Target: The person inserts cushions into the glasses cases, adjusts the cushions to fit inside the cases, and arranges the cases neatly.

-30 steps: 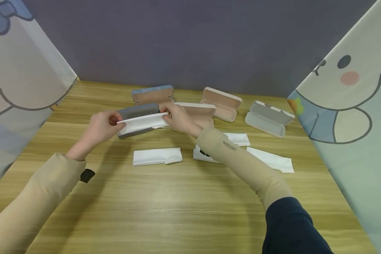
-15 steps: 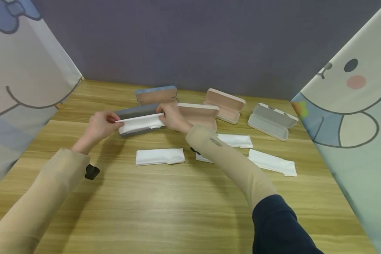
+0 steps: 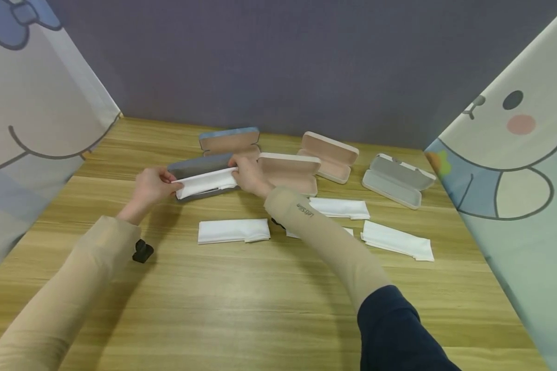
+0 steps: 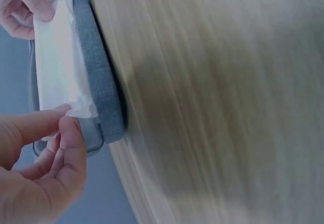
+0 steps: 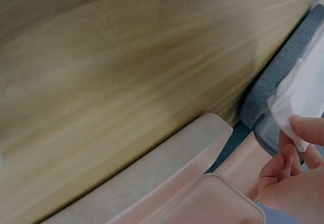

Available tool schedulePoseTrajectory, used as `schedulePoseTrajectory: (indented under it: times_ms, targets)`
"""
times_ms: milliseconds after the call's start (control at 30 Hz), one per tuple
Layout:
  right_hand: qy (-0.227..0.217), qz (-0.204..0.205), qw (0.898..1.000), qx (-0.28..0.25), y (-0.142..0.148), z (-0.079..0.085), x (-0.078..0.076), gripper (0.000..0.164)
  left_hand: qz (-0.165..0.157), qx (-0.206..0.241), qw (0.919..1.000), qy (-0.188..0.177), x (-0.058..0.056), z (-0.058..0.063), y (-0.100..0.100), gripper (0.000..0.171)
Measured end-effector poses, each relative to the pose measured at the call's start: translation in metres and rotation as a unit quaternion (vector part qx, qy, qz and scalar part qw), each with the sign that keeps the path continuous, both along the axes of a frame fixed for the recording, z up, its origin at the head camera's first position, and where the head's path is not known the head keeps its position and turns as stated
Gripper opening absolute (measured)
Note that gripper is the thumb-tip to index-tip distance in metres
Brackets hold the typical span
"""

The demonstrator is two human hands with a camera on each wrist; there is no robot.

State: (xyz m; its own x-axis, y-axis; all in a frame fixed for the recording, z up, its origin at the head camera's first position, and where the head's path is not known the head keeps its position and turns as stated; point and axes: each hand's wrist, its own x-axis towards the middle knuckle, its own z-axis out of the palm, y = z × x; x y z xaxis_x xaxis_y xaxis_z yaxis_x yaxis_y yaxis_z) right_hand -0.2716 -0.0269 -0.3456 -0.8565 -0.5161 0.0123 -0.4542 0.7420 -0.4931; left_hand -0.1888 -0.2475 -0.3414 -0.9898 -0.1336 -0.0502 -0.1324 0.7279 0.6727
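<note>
A folded white cloth lies lengthwise over the lower half of a grey glasses case, whose lid stands up behind it. My left hand pinches the cloth's left end between thumb and fingers. At the other end my right hand pinches it too, beside the case's right edge. The left wrist view shows the cloth inside the rim, with the case's fabric-covered side facing the table. In the right wrist view, thumb and fingers hold a crumpled cloth corner.
Right of the grey case stand a pink-lined case, a blue case, another pink case and a light grey case, all with lids up. Several folded cloths, including one at the left, lie on the wooden table.
Both hands have brought the cloth lower into the grey case. My right hand has shifted slightly left. The other cases and cloths keep their places.
</note>
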Motion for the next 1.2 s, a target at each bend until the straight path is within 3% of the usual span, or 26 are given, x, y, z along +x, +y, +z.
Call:
schedulePoseTrajectory:
  times_ms: [400,767,1200]
  targets:
    - [0.040,-0.017,0.999,-0.019,-0.004,-0.010,-0.001,0.023,0.046,0.008,0.9988,-0.014,-0.002,-0.005,0.002,0.025]
    - [0.029,-0.014,0.999,-0.040,-0.006,-0.017,0.001,0.023,0.069,-0.008,0.9975,0.015,-0.002,-0.015,0.008,0.018]
    - [0.025,-0.015,0.999,-0.034,-0.001,-0.021,-0.003,0.026,0.065,-0.022,0.9975,0.015,-0.002,-0.019,0.010,0.019]
